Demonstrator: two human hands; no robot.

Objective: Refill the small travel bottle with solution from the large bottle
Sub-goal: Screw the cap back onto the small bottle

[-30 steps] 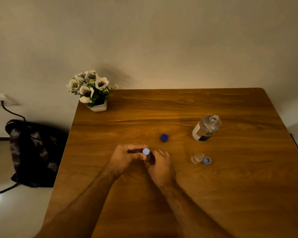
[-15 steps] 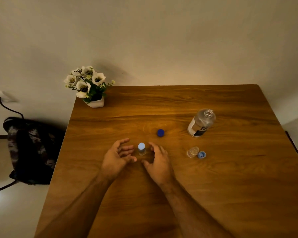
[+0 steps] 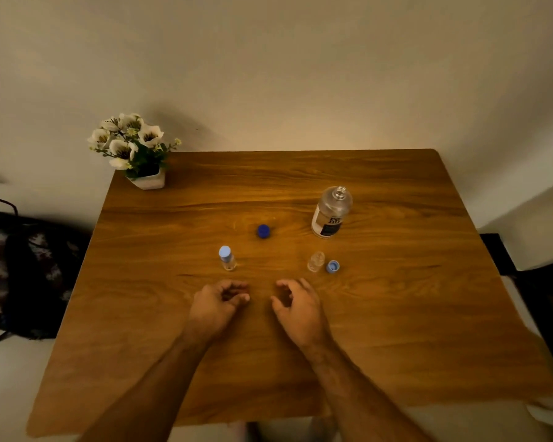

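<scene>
A small clear travel bottle point(image 3: 226, 258) with a light blue cap stands upright on the wooden table point(image 3: 396, 314), just beyond my left hand point(image 3: 219, 303). A second small clear bottle point(image 3: 315, 261) stands uncapped to the right, its light blue cap point(image 3: 332, 267) beside it. The large clear bottle point(image 3: 331, 212) with a dark label stands open farther back on the right. Its dark blue cap point(image 3: 263, 231) lies mid-table. My right hand point(image 3: 296, 306) rests near the left one. Both hands hold nothing, fingers loosely curled and apart.
A white pot of white flowers point(image 3: 136, 154) sits at the table's back left corner. A dark patterned bag point(image 3: 26, 269) lies on the floor left of the table. The wall runs right behind the table's far edge.
Both hands let go of the capped small bottle and drew back toward me. The bottle now stands alone on the table.
</scene>
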